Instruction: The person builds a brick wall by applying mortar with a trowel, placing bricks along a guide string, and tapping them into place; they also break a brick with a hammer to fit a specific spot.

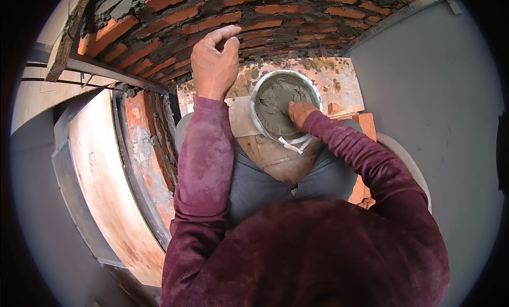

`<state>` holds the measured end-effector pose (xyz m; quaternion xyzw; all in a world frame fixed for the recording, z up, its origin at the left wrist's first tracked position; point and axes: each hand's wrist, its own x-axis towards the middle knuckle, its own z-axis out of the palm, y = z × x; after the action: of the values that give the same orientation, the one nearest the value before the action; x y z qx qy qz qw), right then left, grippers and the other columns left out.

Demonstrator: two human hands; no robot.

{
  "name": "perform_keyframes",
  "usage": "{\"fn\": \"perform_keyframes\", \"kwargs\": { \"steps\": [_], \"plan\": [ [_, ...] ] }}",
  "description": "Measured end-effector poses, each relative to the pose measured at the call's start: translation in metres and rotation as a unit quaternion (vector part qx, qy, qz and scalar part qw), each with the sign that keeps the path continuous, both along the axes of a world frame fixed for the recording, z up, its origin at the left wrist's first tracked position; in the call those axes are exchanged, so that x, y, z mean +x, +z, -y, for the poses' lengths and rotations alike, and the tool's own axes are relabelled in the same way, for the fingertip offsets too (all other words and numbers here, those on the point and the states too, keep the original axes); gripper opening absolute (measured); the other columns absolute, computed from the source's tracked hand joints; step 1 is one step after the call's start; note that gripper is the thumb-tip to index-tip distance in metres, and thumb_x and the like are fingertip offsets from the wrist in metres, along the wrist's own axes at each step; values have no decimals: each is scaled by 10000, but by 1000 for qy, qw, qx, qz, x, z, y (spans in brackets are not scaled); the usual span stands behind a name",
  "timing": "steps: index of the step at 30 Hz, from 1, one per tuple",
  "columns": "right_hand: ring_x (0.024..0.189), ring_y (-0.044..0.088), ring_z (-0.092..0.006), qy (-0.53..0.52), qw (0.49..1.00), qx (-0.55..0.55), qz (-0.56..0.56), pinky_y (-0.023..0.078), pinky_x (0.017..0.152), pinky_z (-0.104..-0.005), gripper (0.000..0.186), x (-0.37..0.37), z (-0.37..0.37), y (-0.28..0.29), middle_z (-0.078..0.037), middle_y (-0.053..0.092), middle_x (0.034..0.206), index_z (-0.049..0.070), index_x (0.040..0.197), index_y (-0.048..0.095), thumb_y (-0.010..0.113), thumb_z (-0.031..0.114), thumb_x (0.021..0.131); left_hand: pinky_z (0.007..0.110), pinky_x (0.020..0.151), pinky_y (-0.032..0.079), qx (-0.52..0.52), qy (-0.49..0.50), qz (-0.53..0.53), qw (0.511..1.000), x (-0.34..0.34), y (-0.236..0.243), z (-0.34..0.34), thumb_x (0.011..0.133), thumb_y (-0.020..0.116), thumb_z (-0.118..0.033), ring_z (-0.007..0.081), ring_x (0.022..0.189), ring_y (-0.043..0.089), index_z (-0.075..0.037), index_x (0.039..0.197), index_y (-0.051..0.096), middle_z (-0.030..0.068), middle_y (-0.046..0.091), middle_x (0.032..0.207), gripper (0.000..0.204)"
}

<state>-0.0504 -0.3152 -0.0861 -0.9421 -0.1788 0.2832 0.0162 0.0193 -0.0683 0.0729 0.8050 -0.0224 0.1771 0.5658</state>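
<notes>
My left hand [214,65] is raised in front of the brick wall [281,10], its index finger and thumb bent with a gap between them. Nothing shows in its grasp. A white bucket [254,113] of wet grey mortar [278,97] stands ahead of me, between my knees and the wall. My right hand [301,115] reaches over the bucket's right side, down at the mortar, with its fingers closed. Whatever it may grip is hidden by the hand and the mortar. A pale strip or tie [294,146] hangs at the bucket's near rim.
A mortar-spattered board [342,76] lies along the wall's foot. Loose bricks [366,124] are by my right knee. On the left are a brick pier [140,121], a long wooden panel [101,174] and a metal bar [122,76]. A smooth grey wall [435,94] bounds the right.
</notes>
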Motion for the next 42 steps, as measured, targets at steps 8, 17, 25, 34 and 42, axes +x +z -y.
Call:
{"fn": "perform_keyframes", "kwargs": {
  "steps": [8, 17, 25, 34, 42],
  "plan": [
    [972, 629, -479, -113, 978, 167, -47, 506, 861, -488, 381, -51, 25, -11, -319, 647, 961, -68, 1108, 507, 635, 85, 782, 264, 843, 538, -292, 39, -9, 956, -2, 12, -3, 889, 547, 47, 164, 973, 671, 37, 1125, 688, 111, 695, 1112, 276],
    [955, 608, -494, -98, 929, 356, -15, 479, 820, -491, 440, -61, 68, 32, -296, 617, 939, -29, 1176, 487, 623, 104, 779, 276, 726, 487, -120, 5, 33, 992, -98, -5, -41, 825, 538, 55, 137, 776, 599, -2, 790, 666, 94, 683, 881, 144],
    [854, 598, -480, 91, 935, 342, -26, 473, 768, -479, 421, 43, -12, 206, -268, 599, 858, -30, 1199, 502, 622, 88, 813, 398, 905, 457, 318, -394, -107, 855, -149, -6, 5, 712, 626, -94, 284, 1004, 604, -57, 950, 661, 76, 641, 970, 244],
    [532, 615, -95, 131, 762, 431, -465, 511, 412, -219, 219, 217, -190, 279, -66, 606, 784, -48, 1130, 542, 553, 92, 962, 384, 936, 438, 222, -425, -56, 876, -155, -6, 6, 743, 614, -106, 246, 1028, 588, -71, 1006, 677, 58, 638, 995, 273],
    [562, 643, -252, 326, 873, 359, 55, 530, 504, -374, 263, 182, -216, 284, -187, 615, 707, -81, 920, 576, 570, 181, 938, 374, 907, 434, 197, -432, -61, 878, -141, -13, -15, 725, 601, -78, 221, 1020, 580, -86, 1007, 671, 37, 620, 967, 292]
  ]
}}
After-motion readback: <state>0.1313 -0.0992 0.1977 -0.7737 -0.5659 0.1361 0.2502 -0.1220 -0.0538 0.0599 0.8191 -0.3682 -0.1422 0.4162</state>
